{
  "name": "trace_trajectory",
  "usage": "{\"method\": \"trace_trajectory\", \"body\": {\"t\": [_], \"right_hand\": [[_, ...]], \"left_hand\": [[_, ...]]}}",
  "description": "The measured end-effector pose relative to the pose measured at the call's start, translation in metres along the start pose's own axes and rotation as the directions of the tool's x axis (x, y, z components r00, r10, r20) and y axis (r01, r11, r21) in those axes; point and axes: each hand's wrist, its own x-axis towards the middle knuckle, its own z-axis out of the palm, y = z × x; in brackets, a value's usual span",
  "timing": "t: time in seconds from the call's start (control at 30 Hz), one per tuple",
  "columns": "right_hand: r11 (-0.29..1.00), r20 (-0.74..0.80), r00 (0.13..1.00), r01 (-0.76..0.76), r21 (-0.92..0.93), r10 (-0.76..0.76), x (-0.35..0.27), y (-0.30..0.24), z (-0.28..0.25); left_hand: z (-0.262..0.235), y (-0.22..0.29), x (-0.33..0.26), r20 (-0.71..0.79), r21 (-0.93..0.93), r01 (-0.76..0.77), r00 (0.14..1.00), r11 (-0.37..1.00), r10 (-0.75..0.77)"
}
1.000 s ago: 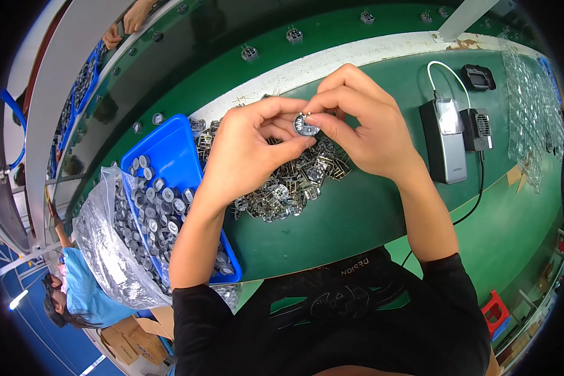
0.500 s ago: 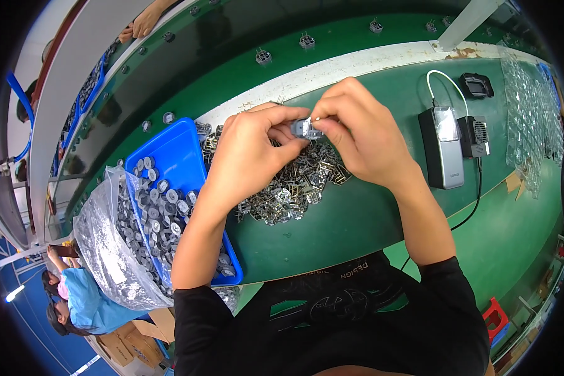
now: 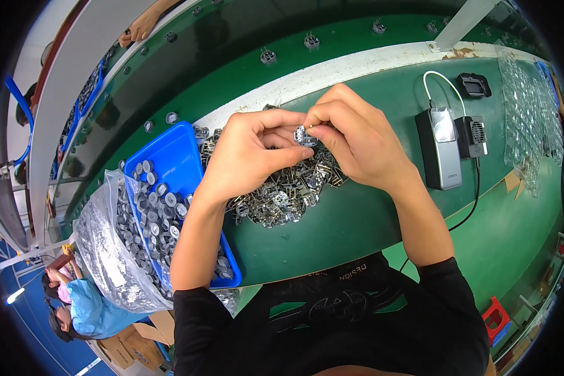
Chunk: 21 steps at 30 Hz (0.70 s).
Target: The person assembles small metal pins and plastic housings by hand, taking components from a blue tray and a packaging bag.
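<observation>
Between the thumb and fingers of my left hand is a small round grey plug part, held above the heap. My right hand meets it from the other side, thumb and forefinger pinched on a small metal pin at the part's upper edge. Whether the pin is fixed to the part I cannot tell. Under both hands lies a heap of clear plug inserts with metal pins. Left of my left forearm, a blue tray holds many round grey caps, partly inside a clear plastic bag.
Beyond a white ledge, a green conveyor belt carries spaced plug parts. At right stand a grey-black power bank, a cabled black device and clear blister trays. Another person's hand is at the far left; co-workers sit lower left.
The grey plug part has turned in my fingers, showing more of its round face, and both hands sit slightly lower. Parts on the belt have shifted a little right.
</observation>
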Motion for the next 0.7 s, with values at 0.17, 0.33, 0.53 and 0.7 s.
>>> {"method": "trace_trajectory", "body": {"t": [0.17, 0.33, 0.53, 0.7], "right_hand": [[0.999, -0.036, 0.998, 0.042, 0.015, -0.042, 0.001, 0.001, 0.001], [0.996, -0.017, 0.996, 0.084, -0.002, -0.084, 0.001, 0.007, -0.004], [0.905, 0.137, 0.956, -0.191, -0.381, 0.260, -0.004, 0.028, -0.021], [0.836, 0.250, 0.852, -0.320, -0.447, 0.460, -0.005, 0.033, -0.019]], "left_hand": [[-0.001, -0.001, -0.001, 0.004, -0.154, -0.005, 1.000, 0.988, 0.005], [-0.006, -0.004, 0.004, -0.021, -0.198, -0.007, 1.000, 0.980, 0.003], [-0.054, -0.014, 0.049, -0.305, 0.282, 0.008, 0.949, 0.959, 0.082], [-0.120, -0.059, 0.094, -0.490, 0.483, 0.186, 0.867, 0.856, 0.088]]}}
